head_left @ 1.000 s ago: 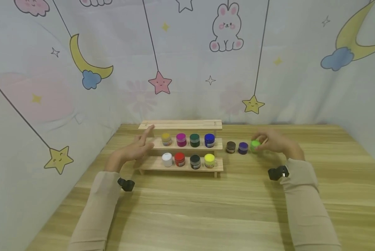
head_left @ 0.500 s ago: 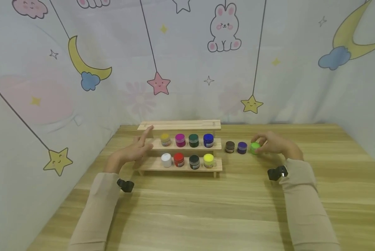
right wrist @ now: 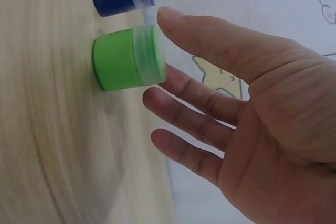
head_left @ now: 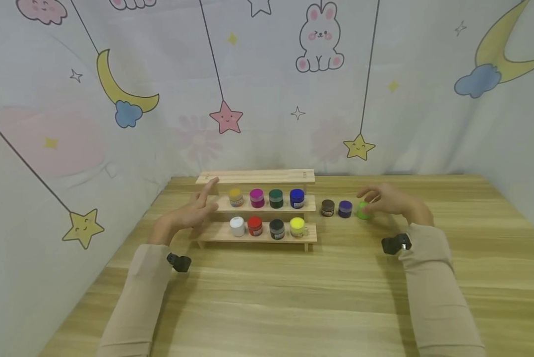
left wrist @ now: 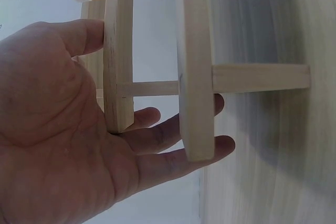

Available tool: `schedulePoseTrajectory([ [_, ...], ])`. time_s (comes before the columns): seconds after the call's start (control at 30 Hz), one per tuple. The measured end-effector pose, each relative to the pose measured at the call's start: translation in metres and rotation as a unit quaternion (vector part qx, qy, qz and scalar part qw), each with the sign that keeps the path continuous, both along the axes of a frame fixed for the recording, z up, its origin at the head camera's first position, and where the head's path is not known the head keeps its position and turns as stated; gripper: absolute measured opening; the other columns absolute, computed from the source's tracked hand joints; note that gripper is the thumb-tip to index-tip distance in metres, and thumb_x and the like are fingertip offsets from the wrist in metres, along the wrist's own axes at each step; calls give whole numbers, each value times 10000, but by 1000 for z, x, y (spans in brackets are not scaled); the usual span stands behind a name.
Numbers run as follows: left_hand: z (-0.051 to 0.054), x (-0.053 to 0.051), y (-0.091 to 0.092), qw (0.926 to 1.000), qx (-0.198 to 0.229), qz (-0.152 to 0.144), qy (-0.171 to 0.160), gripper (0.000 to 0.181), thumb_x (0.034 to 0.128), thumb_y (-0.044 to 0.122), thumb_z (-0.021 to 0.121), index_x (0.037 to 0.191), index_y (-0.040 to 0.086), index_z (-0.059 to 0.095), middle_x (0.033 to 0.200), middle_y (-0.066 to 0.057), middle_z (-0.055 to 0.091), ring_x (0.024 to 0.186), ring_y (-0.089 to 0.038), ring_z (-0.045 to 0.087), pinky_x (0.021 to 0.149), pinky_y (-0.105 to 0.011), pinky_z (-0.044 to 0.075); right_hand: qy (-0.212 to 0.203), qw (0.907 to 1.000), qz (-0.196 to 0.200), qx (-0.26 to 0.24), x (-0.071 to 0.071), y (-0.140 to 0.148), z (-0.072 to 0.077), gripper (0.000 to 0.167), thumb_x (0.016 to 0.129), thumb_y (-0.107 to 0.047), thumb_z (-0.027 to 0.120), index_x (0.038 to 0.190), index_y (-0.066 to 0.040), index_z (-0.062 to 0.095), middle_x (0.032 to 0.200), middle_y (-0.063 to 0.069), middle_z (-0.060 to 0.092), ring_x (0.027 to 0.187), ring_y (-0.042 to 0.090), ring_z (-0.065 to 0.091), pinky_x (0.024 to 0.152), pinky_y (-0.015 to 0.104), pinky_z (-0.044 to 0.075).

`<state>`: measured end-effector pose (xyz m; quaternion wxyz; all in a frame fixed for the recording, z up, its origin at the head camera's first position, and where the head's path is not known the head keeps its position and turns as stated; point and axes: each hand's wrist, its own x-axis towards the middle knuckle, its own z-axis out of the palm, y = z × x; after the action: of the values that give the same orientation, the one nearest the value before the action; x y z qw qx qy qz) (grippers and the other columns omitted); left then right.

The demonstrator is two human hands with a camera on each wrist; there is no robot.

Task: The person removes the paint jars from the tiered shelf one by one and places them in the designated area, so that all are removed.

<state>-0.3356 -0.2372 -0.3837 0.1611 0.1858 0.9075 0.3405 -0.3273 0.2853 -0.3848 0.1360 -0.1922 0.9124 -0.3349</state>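
A three-tier wooden rack [head_left: 255,238] holds several small paint jars on its middle and bottom shelves, a yellow paint jar [head_left: 297,227] among them. My left hand [head_left: 191,214] holds the rack's left end. In the left wrist view, thumb and fingers lie on either side of the middle shelf board [left wrist: 119,56], and some fingers pass behind the bottom board. On the table right of the rack, a light green paint jar [right wrist: 118,59] stands upright. Beside it my right hand [head_left: 389,200] hovers, thumb and fingers spread around its lid without gripping it.
A purple paint jar [head_left: 344,209] and a brown paint jar [head_left: 327,208] stand between the rack and the green jar. Behind the wooden table [head_left: 267,297] hangs a patterned curtain [head_left: 267,74]. A small black camera sits on each wrist.
My right hand has let go of the green jar; its fingers have spread and lifted slightly. The left hand stays on the rack.
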Motion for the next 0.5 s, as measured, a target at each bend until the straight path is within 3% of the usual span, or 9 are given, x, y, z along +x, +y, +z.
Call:
schedulePoseTrajectory([
  [0.23, -2, -1, 0, 10000, -29, 79, -17, 732, 1070, 313, 364, 1579, 350, -161, 1570, -371, -77, 1450, -535, -36, 1046, -799, 132, 271, 9996, 1, -120, 1, -9, 10, 495, 957, -127, 672, 1375, 77, 505, 1301, 341, 571, 1198, 490, 550, 995, 600, 449],
  [0.5, -3, -2, -1, 9999, -122, 108, -52, 717, 1080, 340, 349, 1570, 383, -173, 1596, -320, -104, 1458, -538, -69, 1039, -812, 98, 492, 9985, -46, -255, 5, -26, 30, 466, 978, -139, 653, 1380, 46, 507, 1317, 285, 571, 1211, 453, 540, 984, 578, 463],
])
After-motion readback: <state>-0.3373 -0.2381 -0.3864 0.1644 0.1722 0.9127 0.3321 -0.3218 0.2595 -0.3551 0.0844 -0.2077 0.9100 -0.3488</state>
